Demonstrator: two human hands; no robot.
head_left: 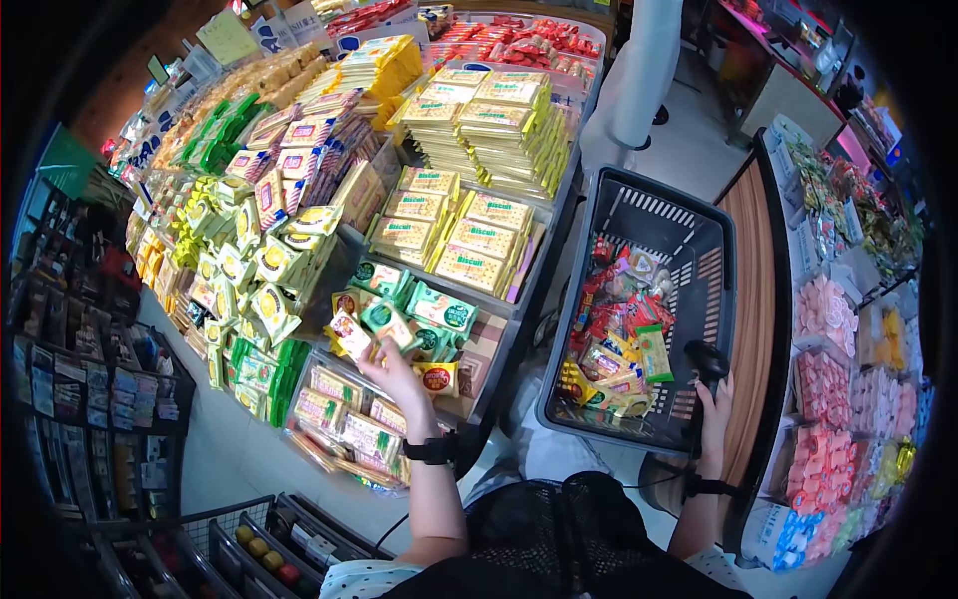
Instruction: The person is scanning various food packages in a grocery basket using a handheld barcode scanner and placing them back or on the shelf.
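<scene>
My left hand reaches into a tiered display bin and grips small snack packets, one pale and one green. A black watch band sits on that wrist. My right hand is closed on the black handle of a dark grey shopping basket. The basket holds several snack packets in red, yellow and green wrappers.
Tiered bins hold stacked biscuit packs, yellow boxes and green packets. A curved wooden-edged counter with pink sweets runs on the right. A person in white stands at the back. Shelves line the left.
</scene>
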